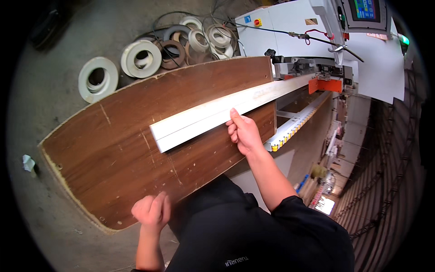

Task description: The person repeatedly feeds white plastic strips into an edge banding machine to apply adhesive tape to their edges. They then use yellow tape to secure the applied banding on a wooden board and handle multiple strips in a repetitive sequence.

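Observation:
A long white board (204, 115) lies slantwise over the brown wood-grain tabletop, its far end reaching the machine at the right. A thin line runs along its length; whether it is one piece or two together I cannot tell. My right hand (246, 133) grips its near edge around the middle, thumb on top and fingers curled beneath. Close to the front edge of the tabletop (104, 167), my left hand (152, 211) is held in a loose fist, slightly blurred. It is apart from the board, with nothing seen in it.
A white machine (281, 34) with a screen (364, 10) stands at the far right. An orange guard (325, 85) sits by the board's far end. A rail with yellow rollers (294, 127) runs alongside. Several rolls of edge banding (97, 79) lie on the floor behind the table.

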Available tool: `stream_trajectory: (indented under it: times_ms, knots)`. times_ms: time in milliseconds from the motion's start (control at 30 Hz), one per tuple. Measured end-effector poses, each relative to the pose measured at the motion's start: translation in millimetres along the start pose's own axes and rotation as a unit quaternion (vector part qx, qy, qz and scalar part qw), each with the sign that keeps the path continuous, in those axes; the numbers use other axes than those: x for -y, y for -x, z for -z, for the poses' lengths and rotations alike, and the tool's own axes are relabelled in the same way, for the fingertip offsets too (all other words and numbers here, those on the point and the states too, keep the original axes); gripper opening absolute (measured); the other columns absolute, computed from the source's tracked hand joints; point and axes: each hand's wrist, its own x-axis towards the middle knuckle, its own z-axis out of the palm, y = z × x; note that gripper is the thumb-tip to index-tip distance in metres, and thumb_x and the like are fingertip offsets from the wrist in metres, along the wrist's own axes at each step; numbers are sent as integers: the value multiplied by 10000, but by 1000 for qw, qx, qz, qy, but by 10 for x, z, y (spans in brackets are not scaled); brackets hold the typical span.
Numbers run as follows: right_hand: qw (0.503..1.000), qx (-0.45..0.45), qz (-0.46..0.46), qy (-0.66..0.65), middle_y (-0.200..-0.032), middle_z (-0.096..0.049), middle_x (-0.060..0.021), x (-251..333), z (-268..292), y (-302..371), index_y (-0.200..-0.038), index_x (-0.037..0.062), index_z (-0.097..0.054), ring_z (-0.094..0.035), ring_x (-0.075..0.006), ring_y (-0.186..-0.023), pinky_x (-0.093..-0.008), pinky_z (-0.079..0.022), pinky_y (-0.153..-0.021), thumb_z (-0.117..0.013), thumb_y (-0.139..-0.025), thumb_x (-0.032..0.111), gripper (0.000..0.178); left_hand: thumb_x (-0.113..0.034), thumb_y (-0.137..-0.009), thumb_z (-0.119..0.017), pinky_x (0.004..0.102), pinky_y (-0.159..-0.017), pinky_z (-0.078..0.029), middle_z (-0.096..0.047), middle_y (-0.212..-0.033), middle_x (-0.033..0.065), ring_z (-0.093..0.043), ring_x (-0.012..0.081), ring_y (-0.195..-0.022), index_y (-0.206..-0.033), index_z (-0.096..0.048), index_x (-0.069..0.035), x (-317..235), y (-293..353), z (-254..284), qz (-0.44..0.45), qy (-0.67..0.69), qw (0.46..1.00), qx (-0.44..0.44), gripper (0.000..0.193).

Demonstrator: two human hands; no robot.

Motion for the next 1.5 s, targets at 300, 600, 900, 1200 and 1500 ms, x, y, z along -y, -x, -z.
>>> stream_trajectory:
  times_ms: [300,600,900,1200,1500]
  knots:
    - [999,-10,15,-44,-709,-629,-11,7,771,-569,-917,31,-702,-514,-86,-536,-245,-355,-483,-732,-1085,518,515,-97,-928,-817,460,-1114,-573,-766,-1357,98,-700,310,-1320,-1261,-779,-62,-496,-1408,-748,-198,-90,976,8,336]
    - [994,-23,80,-71,-748,-710,-35,-10,1343,-1001,-954,33,-727,-579,-110,-560,-292,-428,-513,-711,-1089,491,478,-134,-971,-713,425,-1077,-568,-812,-1320,62,-754,247,-1227,-1175,-800,-85,-871,-2119,-1645,-342,-274,897,61,228]
    - [993,-5,122,9,-689,-730,-35,-1567,2110,741,-841,69,-693,-677,-141,-528,-334,-537,-526,-671,-1109,501,509,-211,-937,-785,402,-1002,-620,-793,-1374,26,-750,258,-1223,-1184,-797,-158,-1152,-2585,-2434,-370,-298,873,110,253]
    - [954,-161,-246,-50,-861,-833,-60,-5703,907,3005,-1040,96,-831,-793,-247,-755,-429,-625,-809,-635,-1046,483,434,-366,-996,-729,461,-883,-643,-816,-1210,33,-762,299,-1087,-1406,-729,-167,-1692,-3020,-3011,-311,-436,822,193,456]
    - [897,-320,-147,-268,-1174,-817,-177,-6517,-1504,4201,-1092,142,-837,-759,-382,-1132,-498,-590,-972,-765,-914,425,341,-139,-991,-667,487,-1168,-526,-706,-1507,148,-657,379,-1358,-1472,-701,-63,-1856,-3031,-3796,-446,-207,856,162,488]
